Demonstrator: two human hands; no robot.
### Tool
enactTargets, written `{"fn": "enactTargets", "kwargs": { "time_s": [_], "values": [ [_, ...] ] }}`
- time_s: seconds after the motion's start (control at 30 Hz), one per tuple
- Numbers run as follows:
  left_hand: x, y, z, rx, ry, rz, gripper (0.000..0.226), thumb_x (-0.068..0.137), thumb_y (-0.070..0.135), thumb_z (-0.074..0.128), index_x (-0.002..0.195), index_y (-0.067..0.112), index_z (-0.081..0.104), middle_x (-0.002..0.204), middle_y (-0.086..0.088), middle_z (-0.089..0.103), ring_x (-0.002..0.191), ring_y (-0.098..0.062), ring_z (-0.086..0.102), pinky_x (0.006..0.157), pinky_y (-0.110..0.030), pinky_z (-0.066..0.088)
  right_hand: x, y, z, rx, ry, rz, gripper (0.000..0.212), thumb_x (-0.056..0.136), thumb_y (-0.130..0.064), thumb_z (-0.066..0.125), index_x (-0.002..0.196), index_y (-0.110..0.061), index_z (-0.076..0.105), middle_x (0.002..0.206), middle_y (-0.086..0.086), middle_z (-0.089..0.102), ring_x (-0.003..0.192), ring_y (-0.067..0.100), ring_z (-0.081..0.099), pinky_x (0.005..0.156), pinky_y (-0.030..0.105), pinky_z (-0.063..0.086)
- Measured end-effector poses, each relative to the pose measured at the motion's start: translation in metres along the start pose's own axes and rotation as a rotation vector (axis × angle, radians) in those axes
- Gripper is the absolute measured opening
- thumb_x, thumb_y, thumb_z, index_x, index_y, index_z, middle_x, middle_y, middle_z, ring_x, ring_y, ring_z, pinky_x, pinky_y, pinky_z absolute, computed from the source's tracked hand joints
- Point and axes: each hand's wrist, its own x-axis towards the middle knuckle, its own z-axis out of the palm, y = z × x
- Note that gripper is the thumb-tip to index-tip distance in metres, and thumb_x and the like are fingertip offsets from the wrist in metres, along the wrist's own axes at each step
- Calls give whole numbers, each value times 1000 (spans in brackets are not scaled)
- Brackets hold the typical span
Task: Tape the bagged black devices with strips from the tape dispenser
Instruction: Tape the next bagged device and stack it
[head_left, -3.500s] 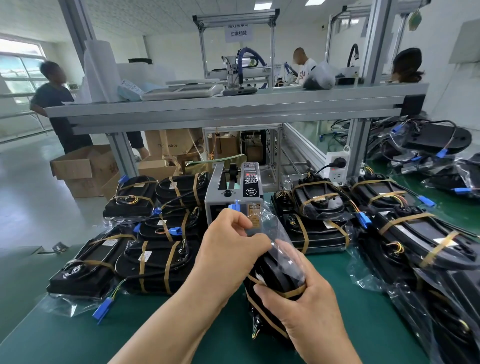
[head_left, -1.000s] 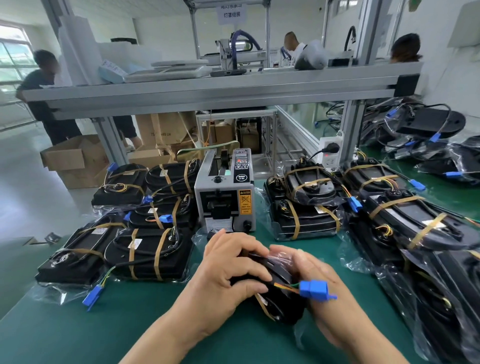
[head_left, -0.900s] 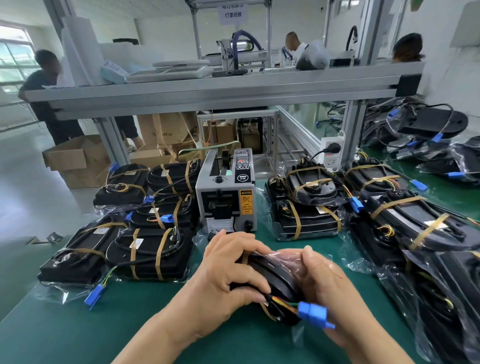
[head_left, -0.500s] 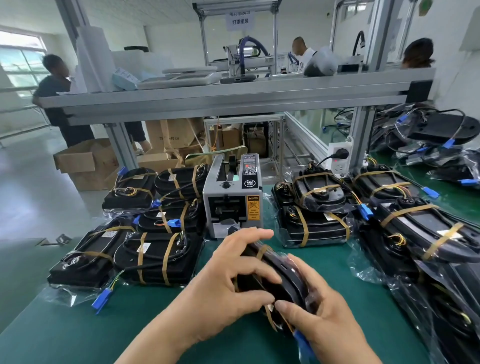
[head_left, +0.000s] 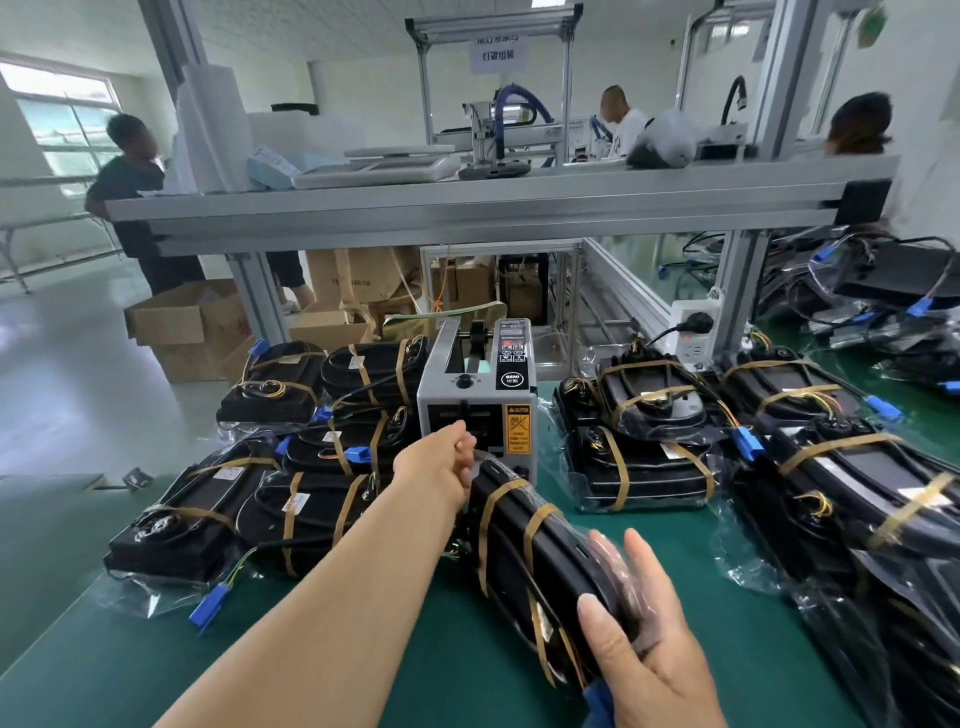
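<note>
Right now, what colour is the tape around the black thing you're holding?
Tan-brown tape strips band the bagged black device; the head view shows it best.

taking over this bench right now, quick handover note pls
Left hand: at the outlet of the tape dispenser, fingertips hidden; can't tell if it has a strip.
Right hand: grips the near end of a bagged black device, held on edge in front of the dispenser.
Done: that device already carries tape bands; taped devices are stacked on both sides of the dispenser.
Left: probably pull a strip, stick it on the held device, then set it with a stack.
</note>
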Motion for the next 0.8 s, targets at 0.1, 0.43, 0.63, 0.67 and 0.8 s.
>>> {"fn": "enactTargets", "kwargs": {
  "time_s": [0.1,0.43,0.63,0.67,0.8],
  "values": [
    [11,0,6,-59,-9,34,32,101,15,51,69,12,45,34,7,42,23,-3,33,28,-12,27,1,2,-1,-18,5,8,70,64,-32,72,132,-35,56,114,-21,72,103,0,69,90,20,54],
    [-32,0,5,-100,132,183,12,85,9,66,77,14,59,49,6,51,41,-5,43,38,-17,35,5,-1,2,-20,87,129,38,96,-15,62,106,-50,69,93,-10,78,63,11,72,56,22,55],
    [-117,-22,-34,427,-346,450,21,74,29,71,56,22,63,61,2,54,55,-8,49,55,-21,44,14,-1,5,71,100,136,25,97,-16,60,111,-34,69,106,-10,76,96,9,74,85,32,53],
    [-124,-29,-36,494,-374,450,19,70,31,73,57,21,65,62,1,54,57,-9,48,57,-21,44,14,-1,9,96,94,138,25,98,-14,58,114,-31,68,107,-8,76,99,12,73,88,34,53],
    [-132,-38,-32,551,-325,460,16,79,18,73,62,18,73,61,-1,55,55,-9,44,56,-18,41,7,2,24,84,59,104,29,102,-16,53,124,-32,64,110,-13,75,101,6,72,76,21,58]
  ]
}}
